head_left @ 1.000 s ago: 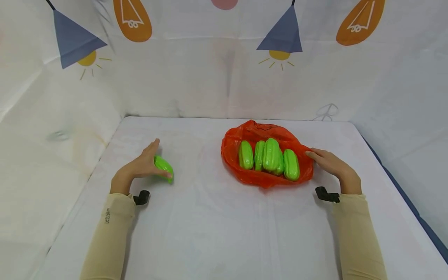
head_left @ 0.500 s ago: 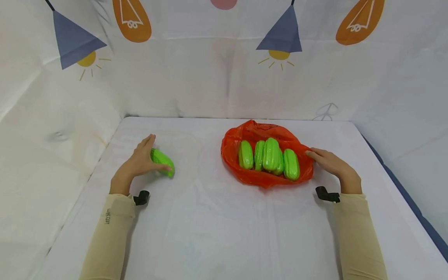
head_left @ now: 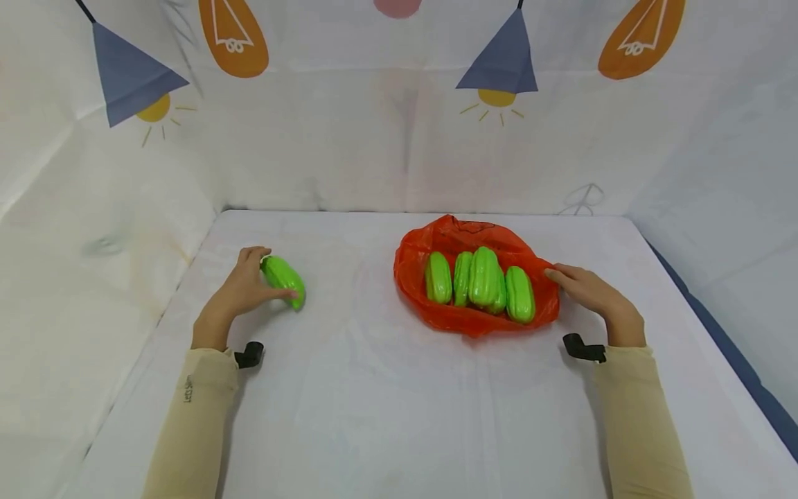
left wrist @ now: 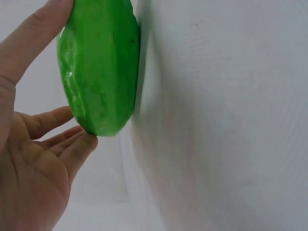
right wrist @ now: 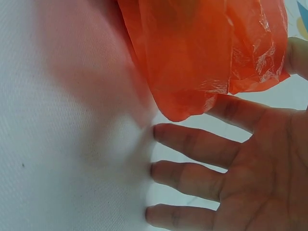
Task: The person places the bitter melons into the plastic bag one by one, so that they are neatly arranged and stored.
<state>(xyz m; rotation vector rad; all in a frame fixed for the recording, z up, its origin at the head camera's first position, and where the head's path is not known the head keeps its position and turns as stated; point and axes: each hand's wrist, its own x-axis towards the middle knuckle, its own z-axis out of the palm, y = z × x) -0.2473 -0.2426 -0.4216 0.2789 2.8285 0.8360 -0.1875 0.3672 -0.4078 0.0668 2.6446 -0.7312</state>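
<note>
Left of the table's middle, my left hand [head_left: 240, 287] holds a glossy green ridged vegetable [head_left: 282, 277] between thumb and fingertips, one at each end. The left wrist view shows the thumb on one side of the green vegetable [left wrist: 101, 67] and the fingertips [left wrist: 89, 139] at its lower end. My right hand [head_left: 592, 294] pinches the right rim of a red plastic bag [head_left: 451, 320]. In the right wrist view, the thumb and index finger are at the bag's edge [right wrist: 192, 62], with the other fingers extended. Several similar green vegetables [head_left: 483, 276] lie inside the spread-open bag.
A white cloth covers the table [head_left: 374, 402]. Behind it hangs a white curtain [head_left: 349, 152] with printed lamps and bulbs, and pale sheets stand at both sides. A black wrist mount [head_left: 251, 355] sits at the left cuff, another mount [head_left: 582, 348] at the right.
The left hand's fingertips have closed in on the green vegetable, which has turned and shifted slightly away and to the left. The right hand and red bag have stayed in place.
</note>
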